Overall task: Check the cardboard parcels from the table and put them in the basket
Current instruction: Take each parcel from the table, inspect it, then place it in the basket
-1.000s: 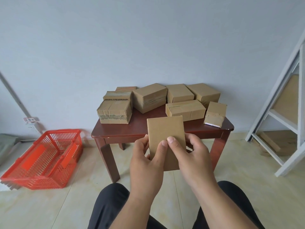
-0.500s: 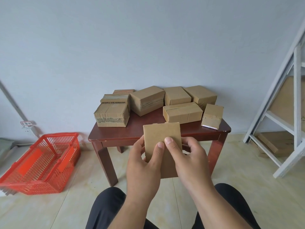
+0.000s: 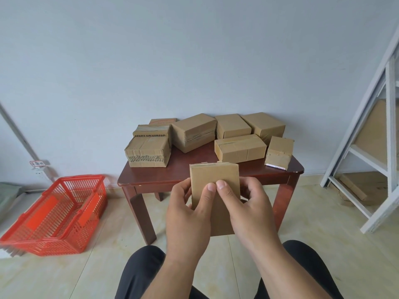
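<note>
The small cardboard parcel (image 3: 214, 182) is up in front of the person, held just short of the near edge of the tabletop (image 3: 194, 171), broad face toward them and upright. Both hands grasp it: the left hand (image 3: 190, 214) wraps its left edge with the thumb pressed on the face, the right hand (image 3: 248, 208) does the same from the right, and the two thumbs meet side by side in the middle. This looks like the checking step. To do it well I would turn the parcel slowly so each face and the taped seams come into view, keeping the fingers on the edges and not crushing the board. Beyond it, on the tabletop, eight more parcels (image 3: 239, 147) wait. Left of the tabletop, on the floor, stands the red basket (image 3: 56, 214), with nothing visible inside.
</note>
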Motion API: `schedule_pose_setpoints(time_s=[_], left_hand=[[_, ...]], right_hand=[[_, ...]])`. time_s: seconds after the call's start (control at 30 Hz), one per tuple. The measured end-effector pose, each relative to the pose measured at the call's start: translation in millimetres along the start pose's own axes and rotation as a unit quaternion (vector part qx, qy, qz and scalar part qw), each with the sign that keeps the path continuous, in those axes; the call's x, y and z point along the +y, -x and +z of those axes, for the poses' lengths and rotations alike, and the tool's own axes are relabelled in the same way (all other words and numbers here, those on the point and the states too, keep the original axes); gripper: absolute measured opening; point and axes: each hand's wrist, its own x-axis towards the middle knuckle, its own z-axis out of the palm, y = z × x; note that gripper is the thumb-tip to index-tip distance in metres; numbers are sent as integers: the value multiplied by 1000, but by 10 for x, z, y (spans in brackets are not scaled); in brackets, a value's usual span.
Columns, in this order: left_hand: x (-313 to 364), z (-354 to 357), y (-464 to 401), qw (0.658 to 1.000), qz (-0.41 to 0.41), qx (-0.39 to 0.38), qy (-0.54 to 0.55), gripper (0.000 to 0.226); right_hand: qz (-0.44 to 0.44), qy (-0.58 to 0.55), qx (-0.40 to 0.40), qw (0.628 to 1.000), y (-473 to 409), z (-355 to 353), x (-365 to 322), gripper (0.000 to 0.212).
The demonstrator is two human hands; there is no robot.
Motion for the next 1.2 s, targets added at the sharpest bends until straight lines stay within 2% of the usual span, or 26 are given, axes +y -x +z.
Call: schedule_pose_setpoints(time_s=[0.07,0.17,0.2,0.3,0.6,0.8,1.07,1.2], left_hand=[[-22,-8,3,1000,2,-2,-3,34],[-6,-25,-7,1000,4,-14,-9,62],[1,-27,-15,1000,7,-19,-13,61],[31,-31,-29,999,21,-19,-24,32],[-13,-20,21,1000,1,-9,3,32],[27,-47,-44,1000,1,5,-9,35],[-25,-22,5,999,-7,0,-36,34],[29,-24,-5,1000,-15,-8,-16,18]], right_hand=[[-7,-6,2,1000,-8,7,-17,56],[-16,1,-6,1000,1,9,-11,54],[-17,-1,-6,1000,5,9,3,54],[-12,0,-6,1000,27,15,41,51],[5,-20,26,999,9,53,12,53],[2,10,3,1000,80,49,30,51],[14,-20,22,999,11,56,32,53],[13,-33,-15,999,50,59,54,33]])
